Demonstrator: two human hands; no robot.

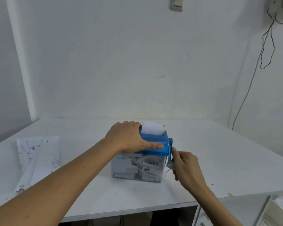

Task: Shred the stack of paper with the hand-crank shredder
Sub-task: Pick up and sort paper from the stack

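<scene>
- The right hand (184,167) is curled round the crank (170,148) on the right side of the shredder (153,145).
- The stack of paper (38,157) lies near the left edge of the bench (227,160).
- The shredder stands mid-bench with shreds in its clear bin.
- The left hand (129,137) clamps its blue top.
- A sheet (152,128) stands in the slot.

Print on the paper stack (38,159) — too blurred to read

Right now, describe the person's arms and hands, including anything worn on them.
Nothing is worn: the left forearm and right forearm are bare, with no sleeves in view. The left hand and right hand have no gloves, and no rings, watch or bracelet show.
</scene>
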